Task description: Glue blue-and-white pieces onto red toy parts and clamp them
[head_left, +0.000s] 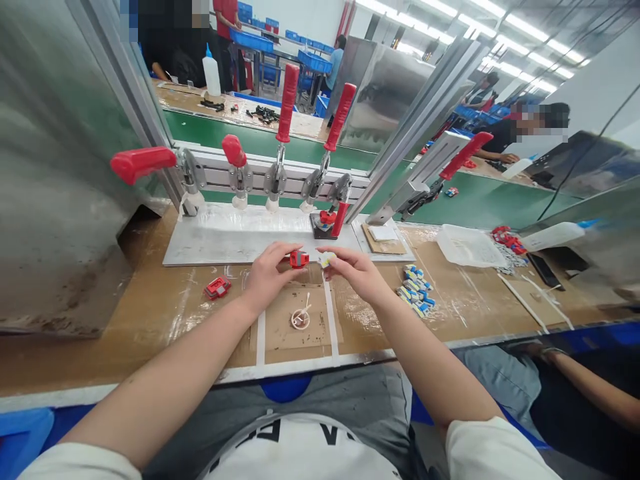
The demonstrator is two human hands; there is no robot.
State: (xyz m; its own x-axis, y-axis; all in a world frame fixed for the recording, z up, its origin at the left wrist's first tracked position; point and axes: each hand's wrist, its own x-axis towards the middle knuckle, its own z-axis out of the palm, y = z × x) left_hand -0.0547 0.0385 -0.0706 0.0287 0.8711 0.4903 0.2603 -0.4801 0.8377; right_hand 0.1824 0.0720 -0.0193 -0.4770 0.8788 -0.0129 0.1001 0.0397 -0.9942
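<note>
In my left hand (273, 273) is a small red plastic part (299, 259) with a grey patch, pinched between thumb and fingers. My right hand (353, 268) grips a small white and yellow plastic part (327, 259), held just right of the red one with a narrow gap between them. Below both hands, a small round cup (300, 319) with a white stick in it stands on a cardboard sheet (280, 337). Left of my left hand lie red parts (217, 288). A group of blue, white and yellow parts (416, 291) sits right of my right forearm.
Toggle clamps with red handles (287, 103) line a metal rail beyond my hands, above a pale base plate (220, 233). One clamp stands over a red part in a black fixture (324, 227). Farther right are a clear plastic tray (463, 247) and a white bottle (555, 235).
</note>
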